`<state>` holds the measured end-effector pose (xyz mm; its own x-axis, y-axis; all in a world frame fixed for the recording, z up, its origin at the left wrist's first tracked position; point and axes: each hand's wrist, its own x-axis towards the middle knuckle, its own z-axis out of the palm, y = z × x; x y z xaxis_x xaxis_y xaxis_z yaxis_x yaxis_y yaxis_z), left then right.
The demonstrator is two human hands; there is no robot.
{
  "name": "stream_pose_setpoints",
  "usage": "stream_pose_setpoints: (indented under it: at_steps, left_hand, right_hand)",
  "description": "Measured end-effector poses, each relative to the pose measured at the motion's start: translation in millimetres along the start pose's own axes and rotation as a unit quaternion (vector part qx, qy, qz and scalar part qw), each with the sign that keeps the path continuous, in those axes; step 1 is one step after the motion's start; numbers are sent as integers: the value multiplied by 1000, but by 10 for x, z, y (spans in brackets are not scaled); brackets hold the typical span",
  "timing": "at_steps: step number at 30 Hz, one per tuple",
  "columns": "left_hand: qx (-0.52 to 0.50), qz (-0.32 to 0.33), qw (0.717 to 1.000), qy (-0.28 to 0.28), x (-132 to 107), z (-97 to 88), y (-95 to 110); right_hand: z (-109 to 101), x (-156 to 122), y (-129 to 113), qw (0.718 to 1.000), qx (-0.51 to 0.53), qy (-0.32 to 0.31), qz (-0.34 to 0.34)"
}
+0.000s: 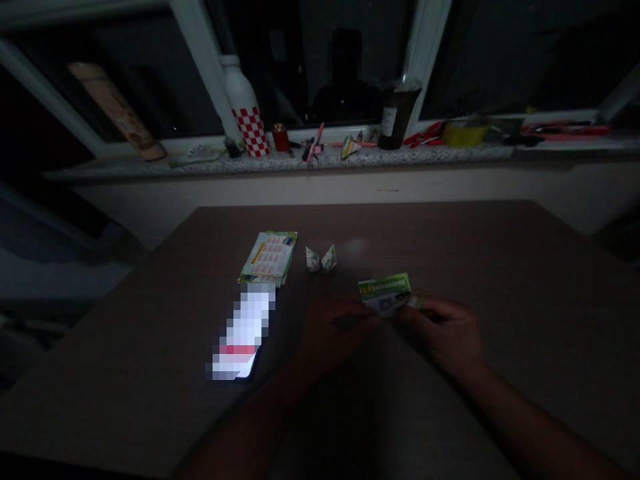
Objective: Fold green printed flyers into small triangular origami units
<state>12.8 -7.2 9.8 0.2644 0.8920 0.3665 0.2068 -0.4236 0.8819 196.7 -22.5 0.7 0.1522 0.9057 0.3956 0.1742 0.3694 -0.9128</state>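
A green and white printed paper point(385, 291) with a dark square code on it is held up between my two hands, above the table. My left hand point(340, 330) pinches its lower left corner, the fingers partly lost in shadow. At its lower right edge, my right hand point(443, 327) grips the paper between thumb and fingers. Two small folded paper pieces point(320, 259) with pointed tips stand side by side beyond my left hand. Left of them lies a stack of printed leaflets point(270, 257). A lit phone point(243, 333), its screen blurred out, rests nearer to me.
The brown table point(525, 267) ends at a wall below a granite windowsill point(190, 165). On the sill stand a red-checked white bottle point(250, 123), a small red jar point(281, 137), a dark container point(395, 123), another folded paper piece point(351, 145) and a yellow roll point(465, 133). The room is dim.
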Motion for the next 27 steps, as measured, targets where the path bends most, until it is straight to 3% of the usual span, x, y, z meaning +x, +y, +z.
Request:
stream_pose_setpoints:
  at_steps: [3, 6, 10, 15, 18, 21, 27]
  left_hand:
    - [-2, 27, 999, -25, -6, -3, -4]
    - [18, 20, 1000, 1, -6, -31, 18]
    - [-5, -48, 999, 19, 16, -57, 38]
    - [-64, -138, 987, -53, 46, -29, -21]
    - [-87, -159, 980, -80, 63, -18, -46]
    - [-111, -183, 975, -65, 84, -11, -42]
    - [-163, -224, 961, -20, 87, 33, -58]
  right_hand:
    - [2, 5, -14, 1000, 1, -9, 26]
    - [-2, 14, -23, 998, -1, -55, 19]
    - [-8, 16, -7, 990, -15, -139, -6]
    - [-17, 7, 16, 975, -81, -204, -43]
    - [-30, 9, 19, 977, -100, -181, -55]
    - [-39, 4, 25, 985, -112, -124, -46]
    - [-5, -10, 17, 996, -31, -77, 39]
